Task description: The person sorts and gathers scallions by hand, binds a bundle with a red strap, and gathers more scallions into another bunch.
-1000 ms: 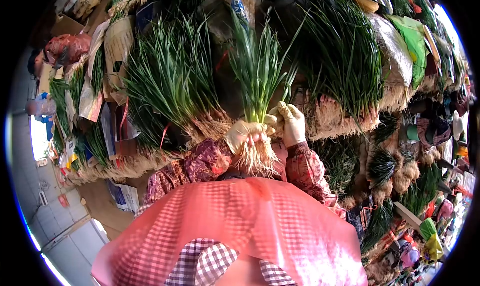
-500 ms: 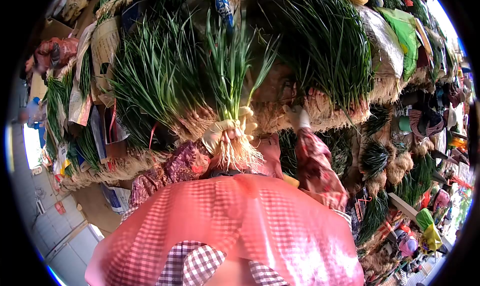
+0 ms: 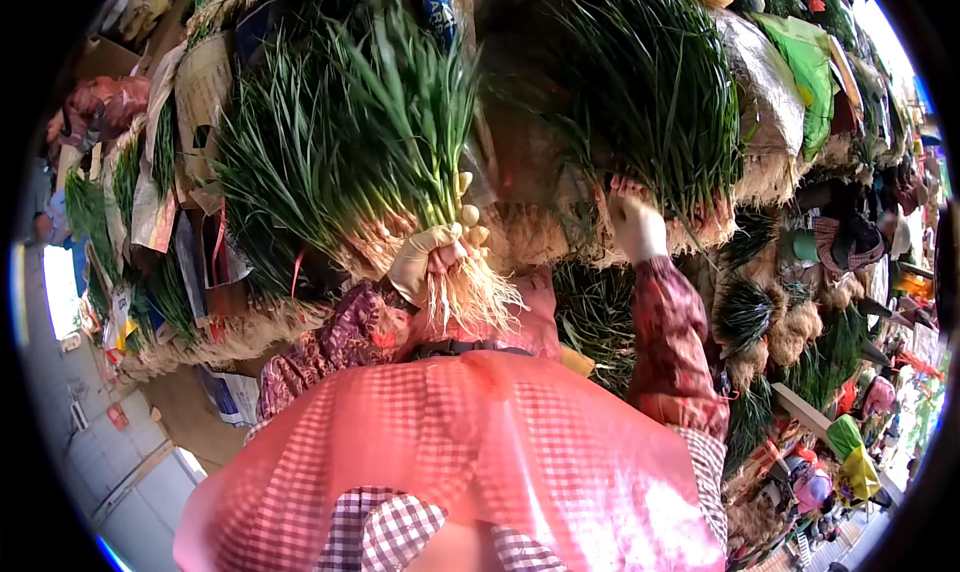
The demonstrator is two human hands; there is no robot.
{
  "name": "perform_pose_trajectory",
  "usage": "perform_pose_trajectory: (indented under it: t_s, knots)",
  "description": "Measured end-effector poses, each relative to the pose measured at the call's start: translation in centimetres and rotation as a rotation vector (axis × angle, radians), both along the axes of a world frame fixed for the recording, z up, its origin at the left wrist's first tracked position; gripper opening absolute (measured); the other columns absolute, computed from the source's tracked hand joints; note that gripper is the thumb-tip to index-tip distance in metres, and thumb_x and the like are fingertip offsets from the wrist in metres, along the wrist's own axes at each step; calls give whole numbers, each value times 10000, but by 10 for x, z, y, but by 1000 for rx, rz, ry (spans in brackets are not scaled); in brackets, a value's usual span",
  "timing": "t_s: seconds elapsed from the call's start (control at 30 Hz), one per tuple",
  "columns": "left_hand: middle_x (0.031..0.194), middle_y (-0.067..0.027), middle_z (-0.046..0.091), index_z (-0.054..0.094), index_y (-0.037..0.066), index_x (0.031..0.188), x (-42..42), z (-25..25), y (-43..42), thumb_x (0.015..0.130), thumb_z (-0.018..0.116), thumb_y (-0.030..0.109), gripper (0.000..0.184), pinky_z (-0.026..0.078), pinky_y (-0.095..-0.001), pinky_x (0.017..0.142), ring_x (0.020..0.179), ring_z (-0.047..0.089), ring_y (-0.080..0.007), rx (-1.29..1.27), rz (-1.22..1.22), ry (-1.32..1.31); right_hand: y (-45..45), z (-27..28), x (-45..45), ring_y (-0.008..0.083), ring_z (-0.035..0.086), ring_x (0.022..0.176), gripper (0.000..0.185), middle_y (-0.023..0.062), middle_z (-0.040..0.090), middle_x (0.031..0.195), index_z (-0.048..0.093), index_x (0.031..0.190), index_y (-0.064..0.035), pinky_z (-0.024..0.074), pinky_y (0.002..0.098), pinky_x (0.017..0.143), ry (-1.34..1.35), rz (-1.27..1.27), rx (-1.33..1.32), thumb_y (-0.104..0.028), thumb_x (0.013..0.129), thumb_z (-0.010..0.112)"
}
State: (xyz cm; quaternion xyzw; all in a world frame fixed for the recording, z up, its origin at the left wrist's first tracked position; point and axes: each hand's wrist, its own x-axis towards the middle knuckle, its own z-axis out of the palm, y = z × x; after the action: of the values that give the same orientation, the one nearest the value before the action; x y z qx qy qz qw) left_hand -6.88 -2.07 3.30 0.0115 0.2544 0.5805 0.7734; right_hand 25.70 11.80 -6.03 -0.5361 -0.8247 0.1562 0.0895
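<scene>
Bunch of greens [image 3: 432,177] in the left hand [image 3: 425,257].
Its fingers wrap the stem bases above hanging roots [image 3: 465,300]; the right hand [image 3: 638,227] is at the larger heap's [image 3: 665,112] root end, grip impossible to tell.

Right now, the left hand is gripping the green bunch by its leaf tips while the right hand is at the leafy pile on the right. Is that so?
Not quite: in the head view, the left hand grips the green bunch low down, just above its roots. The right hand is at the leafy pile on the right.
</scene>
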Motion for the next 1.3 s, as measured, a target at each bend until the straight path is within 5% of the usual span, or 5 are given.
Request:
perform_pose_trajectory:
  t_s: [0.3,0.7,0.83,1.0,1.3]
  knots:
    - [1004,-31,566,408,25,1319,-5,-11,-6,802,621,57,560,498,-361,835,948,571,-204,-57,-26,6,20,-6,-44,255,659,892,365,153,675,960,565,1230,-161,528,386,754,-200,-88,-344,-284,887,567]
    - [1013,-55,613,455,12,1285,-14,-23,-14,842,594,62,467,532,-400,825,984,609,-237,-75,-36,109,-183,-73,111,204,679,782,211,105,664,899,668,974,-61,541,305,696,-228,-197,-1066,-169,813,587]
    - [1001,-34,617,490,31,1243,-10,-12,-10,824,621,56,440,538,-399,807,972,620,-225,-54,-57,160,-157,-47,82,220,668,794,263,93,674,934,660,1045,-86,536,318,755,-250,-189,-1031,-208,835,558]
    - [982,-27,632,532,54,1179,-9,9,-7,795,641,40,399,528,-400,827,944,636,-229,23,-78,172,-50,-20,-5,146,648,591,147,71,674,719,656,826,-73,541,290,554,290,-174,45,-197,882,599]
    - [1054,-80,591,489,27,1209,3,2,-5,805,613,29,422,483,-409,908,1031,589,-266,-51,-106,-7,51,29,-57,270,649,817,251,89,662,890,663,838,-125,511,387,724,-14,-199,-112,-365,766,675]
